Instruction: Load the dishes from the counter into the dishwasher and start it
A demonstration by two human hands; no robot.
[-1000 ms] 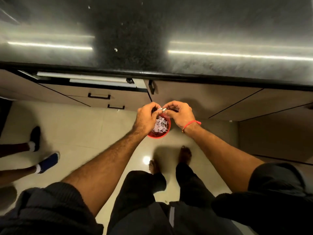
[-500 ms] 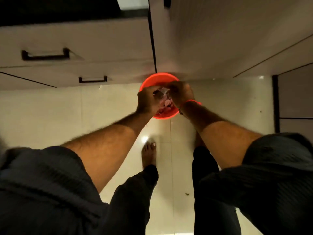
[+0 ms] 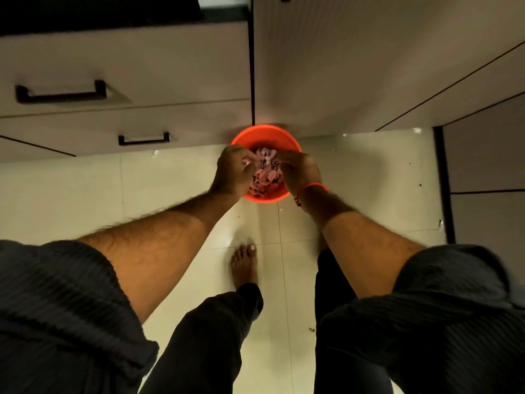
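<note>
A red bucket stands on the floor against the cabinet base, holding several pink wrapper scraps. Both my hands hover over its mouth. My left hand pinches a small pink wrapper piece at its fingertips. My right hand, with a red thread at the wrist, has its fingers curled downward over the scraps; what they hold is hidden. No dishes or dishwasher racks are in view.
Beige cabinet fronts fill the top: two drawers with black handles at left, a plain door at right. A dark panel stands at far right. My bare foot is on the pale tiled floor, with small crumbs scattered about.
My view dropped from the countertop to the floor and closed in on the bucket. My hands, pinching one small packet together before, have moved slightly apart over the bucket.
</note>
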